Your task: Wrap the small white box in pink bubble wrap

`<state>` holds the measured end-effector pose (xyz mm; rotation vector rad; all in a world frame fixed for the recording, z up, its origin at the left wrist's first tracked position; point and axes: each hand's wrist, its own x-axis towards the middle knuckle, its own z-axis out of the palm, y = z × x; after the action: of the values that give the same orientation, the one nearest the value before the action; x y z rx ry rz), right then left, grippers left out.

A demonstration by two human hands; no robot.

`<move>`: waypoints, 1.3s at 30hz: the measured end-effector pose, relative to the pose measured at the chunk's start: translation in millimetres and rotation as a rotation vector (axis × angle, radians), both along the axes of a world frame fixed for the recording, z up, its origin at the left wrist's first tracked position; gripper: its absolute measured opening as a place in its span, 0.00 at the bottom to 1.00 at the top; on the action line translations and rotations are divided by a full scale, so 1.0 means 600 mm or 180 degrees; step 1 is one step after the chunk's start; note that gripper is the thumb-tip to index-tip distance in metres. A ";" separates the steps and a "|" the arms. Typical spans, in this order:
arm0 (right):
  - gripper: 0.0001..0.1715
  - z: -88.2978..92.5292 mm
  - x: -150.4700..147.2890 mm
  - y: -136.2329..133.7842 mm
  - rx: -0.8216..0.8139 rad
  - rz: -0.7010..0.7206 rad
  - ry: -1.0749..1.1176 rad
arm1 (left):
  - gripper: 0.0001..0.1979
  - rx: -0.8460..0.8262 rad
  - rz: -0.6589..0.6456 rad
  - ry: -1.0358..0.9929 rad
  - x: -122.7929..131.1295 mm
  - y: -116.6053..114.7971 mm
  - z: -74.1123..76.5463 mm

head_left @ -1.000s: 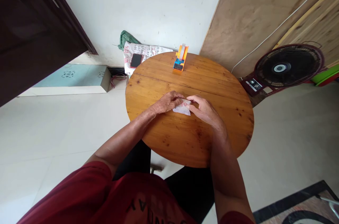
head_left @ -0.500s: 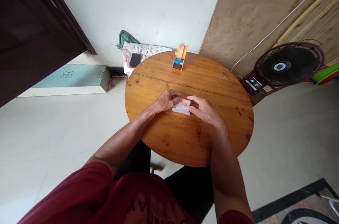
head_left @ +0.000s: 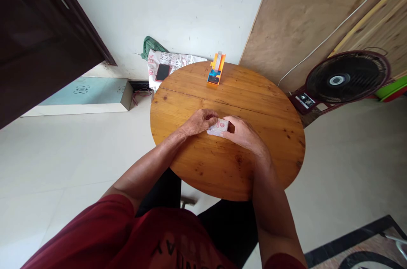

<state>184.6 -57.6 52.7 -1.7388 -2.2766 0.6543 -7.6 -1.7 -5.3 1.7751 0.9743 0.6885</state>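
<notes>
A small folded whitish paper with a red mark lies near the middle of a round wooden table. My left hand pinches its left end with curled fingers. At the right end my right hand grips the paper, thumb and fingers closed over its edge. Both forearms reach in from the near side of the table. Part of the paper is hidden under my fingers.
An orange and blue holder stands at the table's far edge. Behind it a printed sack with a dark phone lies against the wall. A floor fan stands at the right, a dark cabinet at the left.
The paper looks smaller, folded more tightly. My right hand has closed further over its right end. My left hand has barely moved.
</notes>
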 end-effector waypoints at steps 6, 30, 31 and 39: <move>0.13 -0.004 -0.001 0.000 0.0190 -0.0231 0.0060 | 0.15 -0.0103 0.0193 -0.0182 0.005 -0.003 0.003; 0.27 -0.013 0.018 0.001 0.0093 -0.0011 -0.0090 | 0.22 0.0040 0.0461 0.0301 0.003 -0.004 0.007; 0.22 -0.011 0.016 0.000 0.0113 -0.0016 -0.0101 | 0.21 0.0032 0.0438 0.0314 0.003 -0.005 0.007; 0.08 -0.002 -0.010 -0.004 0.0235 -0.0215 -0.0179 | 0.19 0.0032 0.0480 -0.0003 0.008 -0.004 0.000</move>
<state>178.8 -59.9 51.6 -1.8123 -2.2373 0.5082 -3.0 -4.3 -5.6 1.7220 1.1140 0.7898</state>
